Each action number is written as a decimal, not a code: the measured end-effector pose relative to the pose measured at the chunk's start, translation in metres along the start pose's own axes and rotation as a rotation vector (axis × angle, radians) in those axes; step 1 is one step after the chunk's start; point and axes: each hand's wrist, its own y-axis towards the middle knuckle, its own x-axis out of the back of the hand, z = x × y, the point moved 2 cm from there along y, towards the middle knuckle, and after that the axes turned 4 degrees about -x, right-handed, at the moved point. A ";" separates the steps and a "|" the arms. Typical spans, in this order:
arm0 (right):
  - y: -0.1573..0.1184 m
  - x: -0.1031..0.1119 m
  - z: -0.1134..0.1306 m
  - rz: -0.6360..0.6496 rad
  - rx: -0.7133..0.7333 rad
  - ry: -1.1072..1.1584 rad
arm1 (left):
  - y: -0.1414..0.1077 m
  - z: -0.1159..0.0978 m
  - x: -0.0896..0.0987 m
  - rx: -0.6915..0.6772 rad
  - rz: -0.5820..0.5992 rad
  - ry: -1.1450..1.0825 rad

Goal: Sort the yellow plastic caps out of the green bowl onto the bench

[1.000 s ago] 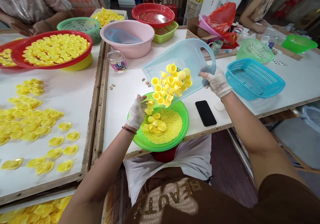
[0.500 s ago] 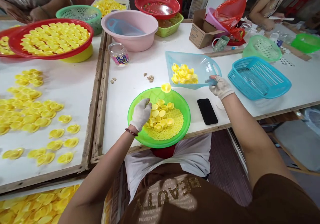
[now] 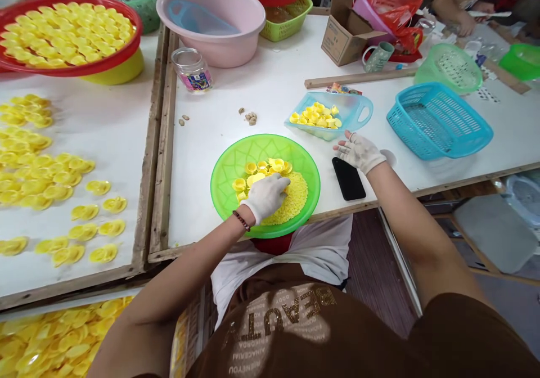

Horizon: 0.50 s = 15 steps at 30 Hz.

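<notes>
Scoop (image 3: pixel 358 108) now down on counter (image 3: pixel 270 80) w/ yellow caps (image 3: pixel 316 116) inside; R hand (image 3: pixel 358 152) open, empty, just beside black phone (image 3: pixel 348 178); L hand (image 3: pixel 265 197) over caps in green basin (image 3: pixel 236 161), grip unclear. Caution: careless R-hand reach may knock phone or upset scoop, spilling caps.

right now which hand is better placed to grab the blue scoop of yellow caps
Right hand, probably: it lies open beside the blue scoop, while the left hand is in the green bowl.
</notes>
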 end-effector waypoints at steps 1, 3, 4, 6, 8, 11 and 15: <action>-0.013 0.002 -0.003 0.000 0.076 -0.053 | -0.001 0.006 0.007 -0.001 -0.052 -0.065; -0.043 0.000 -0.011 0.001 0.379 -0.195 | -0.009 0.020 0.025 0.020 -0.209 -0.260; -0.060 -0.007 -0.016 0.047 0.576 -0.305 | -0.016 0.028 0.034 0.049 -0.286 -0.390; -0.093 -0.032 -0.036 0.284 0.913 -0.603 | -0.029 0.044 0.051 0.137 -0.407 -0.675; -0.121 -0.070 -0.065 0.678 1.213 -0.981 | -0.039 0.055 0.060 0.221 -0.496 -0.906; -0.135 -0.127 -0.102 0.964 1.481 -1.435 | -0.047 0.062 0.060 0.276 -0.617 -1.069; -0.107 -0.176 -0.107 1.078 1.590 -1.724 | -0.054 0.061 0.045 0.280 -0.648 -1.106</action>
